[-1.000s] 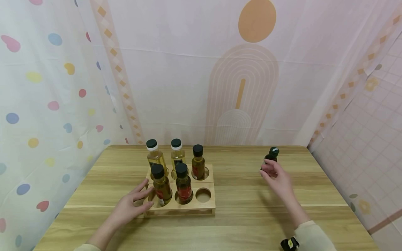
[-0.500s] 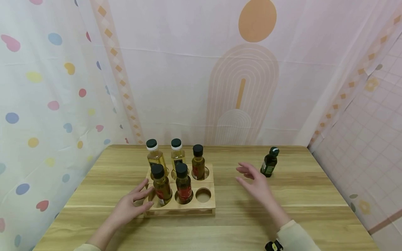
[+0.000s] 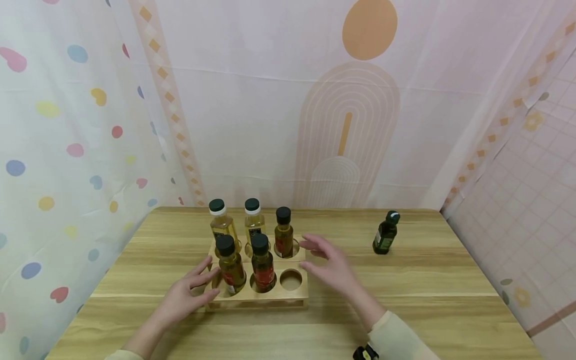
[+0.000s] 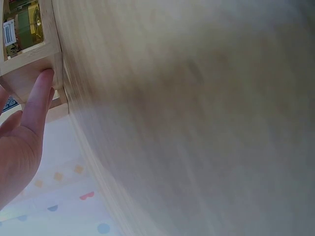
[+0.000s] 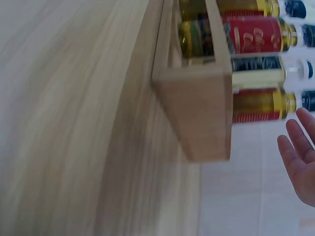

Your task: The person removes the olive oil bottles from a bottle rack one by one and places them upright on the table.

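Observation:
A two-tier wooden rack (image 3: 288,296) holds several bottles, among them a red-labelled bottle (image 3: 264,272) and a black-capped one (image 3: 284,240); the front right hole is bare. My left hand (image 3: 180,299) rests on the rack's left end, fingers extended; in the left wrist view a fingertip of the left hand (image 4: 22,132) touches the wooden end (image 4: 29,76). Beside the rack's right end is my right hand (image 3: 330,265), fingers spread and holding nothing. In the right wrist view the right hand (image 5: 301,162) appears off the rack's end panel (image 5: 202,115); contact cannot be told.
A small dark green bottle (image 3: 385,235) stands upright at the back right of the wooden table (image 3: 405,310). Patterned curtains hang behind the table and along both sides. A black item (image 3: 365,353) is at the right sleeve's cuff.
My right hand has left the dark green bottle and moved left to the rack's right end. The bottle stayed upright where it was. My left hand has kept its place on the rack.

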{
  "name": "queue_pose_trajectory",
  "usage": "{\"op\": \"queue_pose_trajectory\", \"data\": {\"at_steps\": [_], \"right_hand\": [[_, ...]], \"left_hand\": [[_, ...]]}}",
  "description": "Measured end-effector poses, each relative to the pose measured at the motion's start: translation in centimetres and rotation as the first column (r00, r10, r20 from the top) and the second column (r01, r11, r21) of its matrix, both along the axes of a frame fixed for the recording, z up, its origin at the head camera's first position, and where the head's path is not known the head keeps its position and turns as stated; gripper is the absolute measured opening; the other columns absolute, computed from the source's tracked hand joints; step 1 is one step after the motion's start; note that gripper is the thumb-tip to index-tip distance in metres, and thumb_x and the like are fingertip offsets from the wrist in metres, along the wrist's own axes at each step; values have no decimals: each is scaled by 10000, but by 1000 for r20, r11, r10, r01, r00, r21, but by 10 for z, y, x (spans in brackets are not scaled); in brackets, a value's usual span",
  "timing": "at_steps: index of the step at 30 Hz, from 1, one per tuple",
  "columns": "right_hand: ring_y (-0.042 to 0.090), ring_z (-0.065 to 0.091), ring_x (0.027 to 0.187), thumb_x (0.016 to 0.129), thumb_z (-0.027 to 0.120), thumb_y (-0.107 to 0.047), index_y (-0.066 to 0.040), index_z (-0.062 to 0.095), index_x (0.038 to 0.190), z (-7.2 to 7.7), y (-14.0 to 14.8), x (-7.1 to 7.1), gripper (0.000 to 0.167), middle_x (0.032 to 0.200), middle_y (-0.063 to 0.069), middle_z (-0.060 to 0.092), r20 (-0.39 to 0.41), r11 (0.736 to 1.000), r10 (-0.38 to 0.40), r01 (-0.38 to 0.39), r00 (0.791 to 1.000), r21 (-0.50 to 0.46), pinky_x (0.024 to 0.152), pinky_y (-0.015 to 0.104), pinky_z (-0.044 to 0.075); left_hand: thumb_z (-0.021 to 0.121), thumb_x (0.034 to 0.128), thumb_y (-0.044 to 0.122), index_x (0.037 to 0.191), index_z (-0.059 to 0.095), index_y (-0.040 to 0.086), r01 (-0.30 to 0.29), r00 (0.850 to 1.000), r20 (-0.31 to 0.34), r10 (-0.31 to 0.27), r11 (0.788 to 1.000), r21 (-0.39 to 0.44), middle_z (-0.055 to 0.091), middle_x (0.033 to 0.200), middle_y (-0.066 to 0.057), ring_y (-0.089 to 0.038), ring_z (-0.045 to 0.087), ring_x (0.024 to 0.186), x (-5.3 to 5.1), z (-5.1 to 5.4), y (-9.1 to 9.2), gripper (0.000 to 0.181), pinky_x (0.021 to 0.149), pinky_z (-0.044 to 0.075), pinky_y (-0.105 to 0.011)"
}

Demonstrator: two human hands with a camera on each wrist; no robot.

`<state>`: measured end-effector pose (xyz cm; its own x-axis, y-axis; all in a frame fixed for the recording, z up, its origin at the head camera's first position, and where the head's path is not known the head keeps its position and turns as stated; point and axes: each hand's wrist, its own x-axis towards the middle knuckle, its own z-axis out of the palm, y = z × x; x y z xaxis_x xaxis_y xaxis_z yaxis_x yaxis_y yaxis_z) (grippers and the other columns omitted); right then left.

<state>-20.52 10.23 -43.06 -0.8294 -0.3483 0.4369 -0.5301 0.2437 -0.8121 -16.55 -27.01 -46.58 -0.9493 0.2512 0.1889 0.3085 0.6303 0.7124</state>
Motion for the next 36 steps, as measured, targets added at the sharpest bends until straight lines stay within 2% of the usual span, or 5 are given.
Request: {"op": "queue_pose_trajectory", "data": {"at_steps": [8,16,21,34,36], "right_hand": [[227,587,1212,863,784,-131,-75,512,1421,16,-30,6,624,1329,60,625,43,998,62,-63,997,6,1019,383,460],[216,584,1218,870,779,-114,-131,507,1439,19,-52,4,631,1350,49,608,99,992,124,-121,987,-42,1016,345,461],[163,586,1200,881,772,-147,-189,507,1448,20,-62,4,627,1315,10,626,131,992,118,-112,984,-53,1005,326,465],[191,637,1113,896,756,-165,-170,562,1406,20,-78,1,546,1227,42,663,125,992,93,-81,988,-95,961,334,499],[218,645,1095,893,752,-121,-126,571,1394,26,-80,4,533,1199,73,674,135,992,88,-75,987,-102,959,368,505]], "left_hand": [[751,898,300,1336,605,1,1,1000,6,-1,1000,-6,325,1565,-189,-490,304,1383,-1,-1,-1,550,1030,336,-630],[750,899,302,1340,602,3,2,1000,11,-2,1000,-4,319,1569,-184,-489,299,1387,-1,0,-1,553,1030,334,-632],[756,892,299,1338,604,5,-1,1000,15,1,1000,-1,318,1570,-180,-490,298,1386,-1,-1,-2,555,1036,322,-624],[755,894,304,1341,605,13,1,1000,14,-1,1000,-8,317,1573,-168,-478,299,1392,-1,-1,-2,554,1037,331,-620],[755,893,302,1341,606,14,1,1000,14,-1,1000,-8,317,1573,-168,-476,300,1393,-1,-1,-2,553,1038,328,-620]]}}
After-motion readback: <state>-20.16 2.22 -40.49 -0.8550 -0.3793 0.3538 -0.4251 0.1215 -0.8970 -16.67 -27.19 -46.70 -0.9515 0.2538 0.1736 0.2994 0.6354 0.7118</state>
